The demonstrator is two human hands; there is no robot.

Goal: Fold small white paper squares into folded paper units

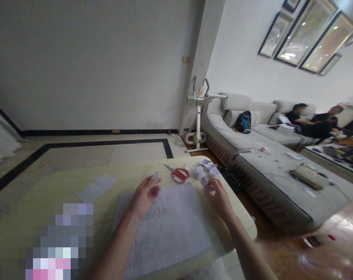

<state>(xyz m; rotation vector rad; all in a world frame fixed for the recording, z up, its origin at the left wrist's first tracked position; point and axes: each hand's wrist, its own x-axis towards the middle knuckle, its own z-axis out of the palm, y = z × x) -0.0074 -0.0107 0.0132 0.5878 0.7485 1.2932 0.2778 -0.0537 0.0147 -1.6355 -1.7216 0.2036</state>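
My left hand [145,196] is raised over the table, its thumb and fingers pinching a small folded paper piece [155,176]. Over at the right, my right hand [218,196] has its fingers curled round the edge of a white folded paper [204,180], beside a pile of similar folded papers [207,165]. Red-handled scissors [180,175] lie between the two hands, blades toward the left. A large printed sheet [170,229] is spread under my forearms. Off to the left lies a creased blank sheet [97,188].
The pale table [246,223] has a rounded right edge. Beyond it stand a grey sofa [269,186] and a white exercise machine [198,120]. Two people sit on the far sofa. A dark plastic bag [230,179] is beside the table. The lower left is pixelated.
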